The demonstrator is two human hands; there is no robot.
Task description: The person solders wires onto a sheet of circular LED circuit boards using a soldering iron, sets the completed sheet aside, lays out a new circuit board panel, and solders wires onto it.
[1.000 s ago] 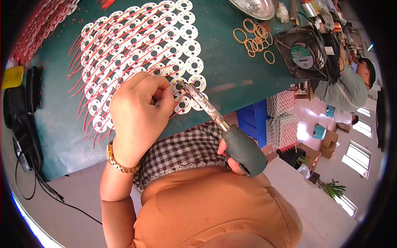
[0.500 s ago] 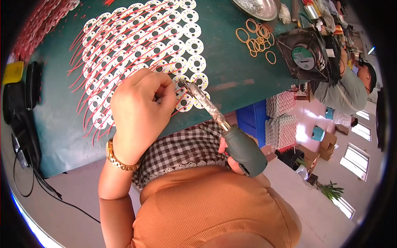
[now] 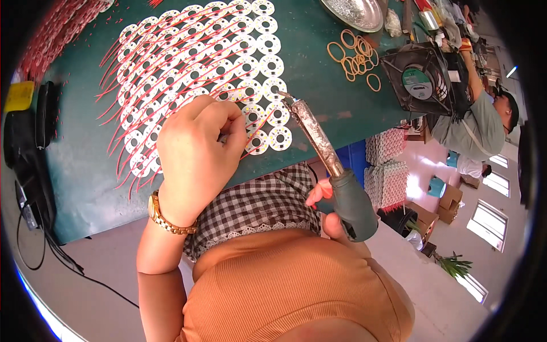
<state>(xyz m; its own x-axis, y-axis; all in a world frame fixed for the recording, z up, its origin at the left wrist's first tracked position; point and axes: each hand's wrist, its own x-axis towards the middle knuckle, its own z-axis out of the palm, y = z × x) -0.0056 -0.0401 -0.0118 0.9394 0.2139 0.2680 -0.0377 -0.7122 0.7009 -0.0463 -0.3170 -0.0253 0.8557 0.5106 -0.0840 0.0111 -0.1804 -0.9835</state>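
Note:
My left hand (image 3: 199, 145) is closed in a pinch over the near side of a grid of white ring-shaped LED boards (image 3: 269, 44). Its fingertips are turned inward, so what they hold is hidden. Thin red wires (image 3: 118, 162) run slantwise across the boards, some passing beside and under this hand. In my right hand (image 3: 321, 192) is a soldering iron (image 3: 354, 208) with a dark green handle, gripped from below. The iron's worn metal barrel slants up and left, its thin tip just beside a board in the right-hand column; contact cannot be made out.
Rubber bands (image 3: 359, 55) lie right of the boards, near a metal dish (image 3: 356, 12) and a black fan (image 3: 417, 80). More red-wired boards (image 3: 54, 34) are piled far left. A black case (image 3: 25, 139) sits at the left edge. A co-worker (image 3: 476, 117) is at the far right.
My right hand has moved the soldering iron up and right, taking its tip off the boards near my left fingers. My left hand stays pinched, shifted slightly right.

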